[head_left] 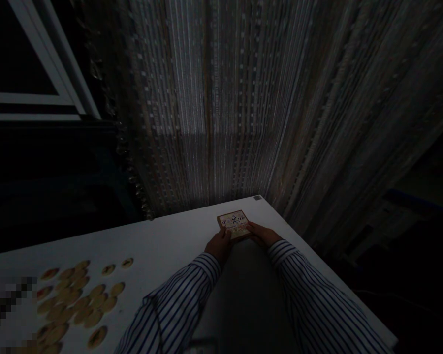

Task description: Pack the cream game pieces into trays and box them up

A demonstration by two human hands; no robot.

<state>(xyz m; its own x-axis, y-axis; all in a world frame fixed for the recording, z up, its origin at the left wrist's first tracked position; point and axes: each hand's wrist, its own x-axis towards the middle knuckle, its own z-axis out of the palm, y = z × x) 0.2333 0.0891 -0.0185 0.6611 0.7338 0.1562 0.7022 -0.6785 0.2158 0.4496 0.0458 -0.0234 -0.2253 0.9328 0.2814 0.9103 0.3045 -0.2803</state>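
Note:
Both my hands hold a small flat box (234, 222) with a brown edge and a printed lid bearing dark characters and coloured pictures. My left hand (219, 245) grips its near left corner, thumb on top. On the near right side, my right hand (262, 234) is closed with its thumb over the edge. The fingers beneath are mostly hidden, and I cannot tell whether the box touches the table. Off to the left lies a loose cluster of round wooden game pieces (83, 302), a few with dark or red marks.
A white table (162, 241) runs beneath my arms, with a small dark label (257, 197) at its far corner. Behind hangs a string curtain (214, 123). A white frame (59, 64) stands at upper left. The room is dim, and the lower left edge is pixelated.

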